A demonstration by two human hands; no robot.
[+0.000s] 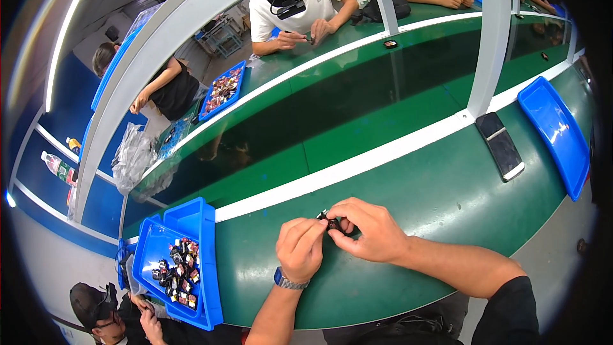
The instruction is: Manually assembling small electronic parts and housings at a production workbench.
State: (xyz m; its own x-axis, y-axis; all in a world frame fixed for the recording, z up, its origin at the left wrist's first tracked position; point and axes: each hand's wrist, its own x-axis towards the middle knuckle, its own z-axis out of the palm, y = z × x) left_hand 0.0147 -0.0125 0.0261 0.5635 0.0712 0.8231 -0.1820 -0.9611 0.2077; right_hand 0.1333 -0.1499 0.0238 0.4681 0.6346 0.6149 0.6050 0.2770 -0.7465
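We see both bare hands working together above the green table (408,198). Our left hand (299,252), with a metal watch (290,280) on its wrist, pinches a small dark part (331,222) between the fingertips. Our right hand (373,233) grasps the same part from its three o'clock side, with thumb and fingers bent around it. The part is held between the two hands, and the fingers hide some of it, so we cannot tell its full shape.

From our hands, between eight and nine o'clock, a blue tray (152,246) carries a heap of small parts (179,271). At two o'clock lies a phone (501,148), and farther that way is a long blue tray (554,131). At twelve o'clock, across the table, sits a co-worker in white shirt (297,16).
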